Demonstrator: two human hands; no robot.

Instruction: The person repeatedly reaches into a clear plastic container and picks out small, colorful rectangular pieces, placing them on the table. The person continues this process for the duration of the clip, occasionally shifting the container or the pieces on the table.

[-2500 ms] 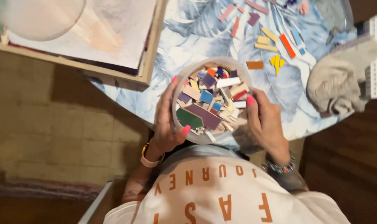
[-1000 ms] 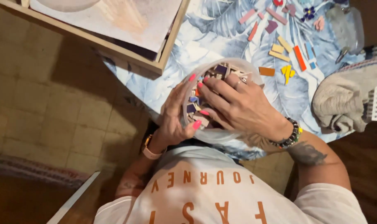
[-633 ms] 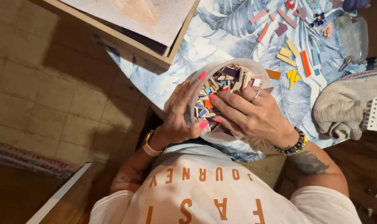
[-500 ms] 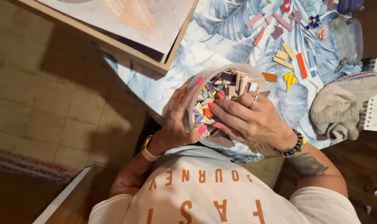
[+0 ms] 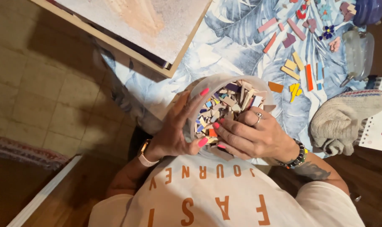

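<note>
Two hands at a bowl (image 5: 208,90) of mosaic pieces (image 5: 226,107), left hand (image 5: 174,130) cupping its rim, right hand (image 5: 252,136) curled, fingers digging in

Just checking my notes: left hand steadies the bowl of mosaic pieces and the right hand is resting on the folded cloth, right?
Not quite. The head view shows the right hand digging into the mosaic pieces inside the bowl, not on the folded cloth. The left hand does steady the bowl.

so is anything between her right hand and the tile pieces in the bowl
Nothing visible. The right hand reaches over the rim of the bowl, its fingers already down among the tile pieces. The left hand grips the bowl's outer wall, off to the side.
</note>
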